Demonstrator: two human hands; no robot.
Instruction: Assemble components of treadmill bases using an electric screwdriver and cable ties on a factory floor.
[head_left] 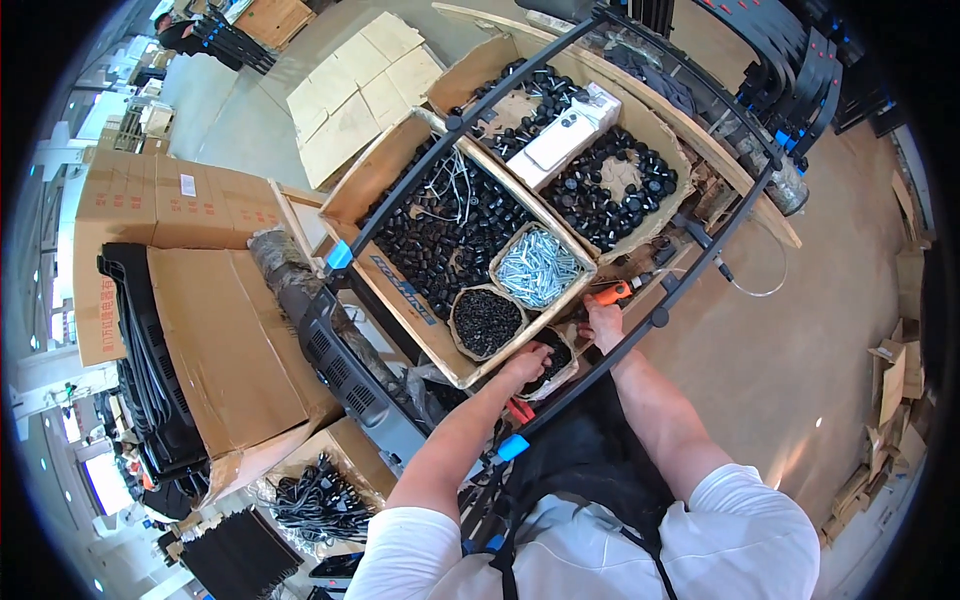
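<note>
My left hand (526, 366) reaches into a small carton of tiny black screws (553, 362) at the near end of the wooden tray. Its fingers are drawn together among the screws; whatever they pinch is too small to make out. To the right, my right hand (602, 322) is closed round an orange-ended power screwdriver (612, 293), partly hidden by the fingers. Beside the hands, in the tray, stand a carton of small black parts (486, 322) and one of silver screws (538, 266). A red-handled tool (520, 410) lies below my left wrist.
A dark metal frame (590, 375) with blue corners crosses over the wooden tray (400, 310) of black knobs. Behind, a carton (690, 180) holds more knobs and a white box (566, 137). Large cardboard boxes (225, 350) stand left, near a box of black cables (322, 500).
</note>
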